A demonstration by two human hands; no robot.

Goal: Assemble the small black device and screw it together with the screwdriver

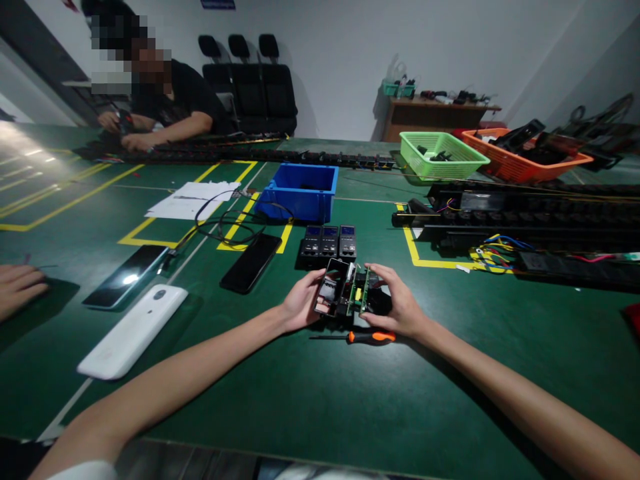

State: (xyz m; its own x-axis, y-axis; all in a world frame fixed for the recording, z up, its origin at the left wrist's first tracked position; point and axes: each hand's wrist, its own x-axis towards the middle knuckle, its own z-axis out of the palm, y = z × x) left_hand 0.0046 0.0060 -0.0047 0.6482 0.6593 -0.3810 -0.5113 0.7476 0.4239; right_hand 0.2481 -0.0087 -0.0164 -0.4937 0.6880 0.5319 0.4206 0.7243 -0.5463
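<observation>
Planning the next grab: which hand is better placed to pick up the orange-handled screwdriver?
Right, probably. The screwdriver lies with its orange handle just below the right hand, while the left hand is nearer its tip; both hold the circuit module.

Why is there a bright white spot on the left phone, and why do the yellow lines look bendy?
Head view: light glares off the left phone and streaks the table at far left; the wide lens curves the yellow lines; the left hand, right hand and the gadget they hold look sharp.
</observation>
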